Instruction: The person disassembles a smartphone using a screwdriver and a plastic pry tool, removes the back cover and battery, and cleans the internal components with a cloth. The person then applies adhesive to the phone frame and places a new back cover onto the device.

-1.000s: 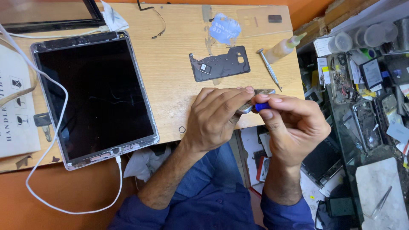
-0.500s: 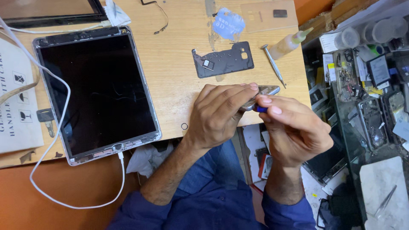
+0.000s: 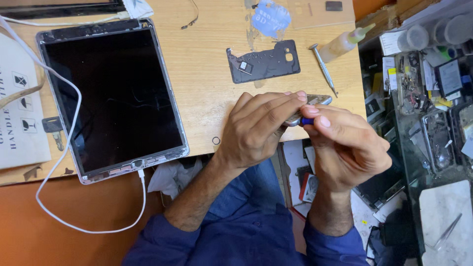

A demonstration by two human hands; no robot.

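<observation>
The small metal phone part [image 3: 315,101] sits pinched in the left hand [image 3: 256,130], raised just off the worktop [image 3: 207,93] edge, steadied while the right hand [image 3: 345,148] closes its grip on a blue-tipped tool [image 3: 307,120] pressed against it.

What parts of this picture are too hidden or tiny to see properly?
All in the head view:
- Silvery device: mostly covered by the left hand and right hand.
- Blue tool: only a small bit shows between the fingers; its tip is hidden.
- Tablet: its top corner is covered by a cloth.
- Small parts on the shelf: too small and cluttered to tell apart.
</observation>
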